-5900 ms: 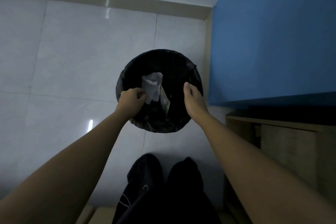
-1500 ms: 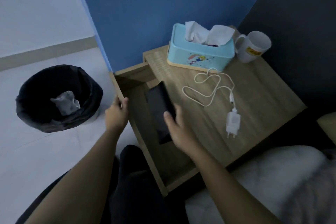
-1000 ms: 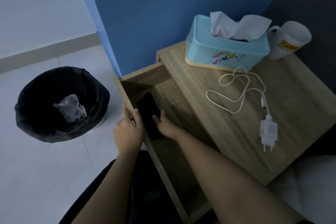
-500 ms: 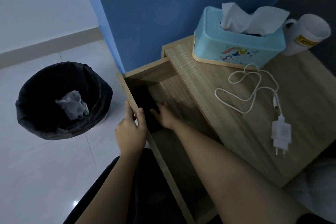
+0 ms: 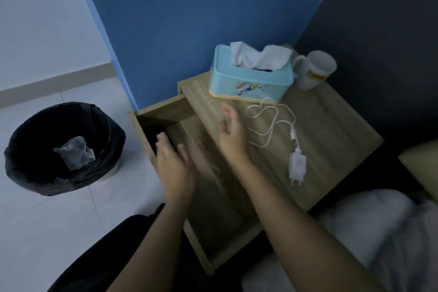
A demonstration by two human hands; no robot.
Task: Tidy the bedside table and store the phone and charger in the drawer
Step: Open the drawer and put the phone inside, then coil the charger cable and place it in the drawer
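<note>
The wooden bedside table [image 5: 336, 125] has its drawer [image 5: 227, 253] pulled out toward me. A black phone [image 5: 155, 135] lies in the drawer's dark far-left corner, partly hidden by my left hand [image 5: 174, 168], which hovers open above the drawer's left side. My right hand [image 5: 231, 130] is open and empty above the table's left edge, just left of the white charger cable [image 5: 270, 121]. The white charger plug [image 5: 296, 165] lies on the tabletop near its front edge.
A light-blue tissue box [image 5: 251, 78] and a white mug [image 5: 314, 72] stand at the back of the table against the blue wall. A black-lined waste bin [image 5: 30, 161] holding crumpled rubbish sits on the tiled floor to the left. Bedding lies at the lower right.
My right hand set the phone into the drawer's back corner, let go and lifted up over the tabletop. My left hand released the drawer's side and now hovers open.
</note>
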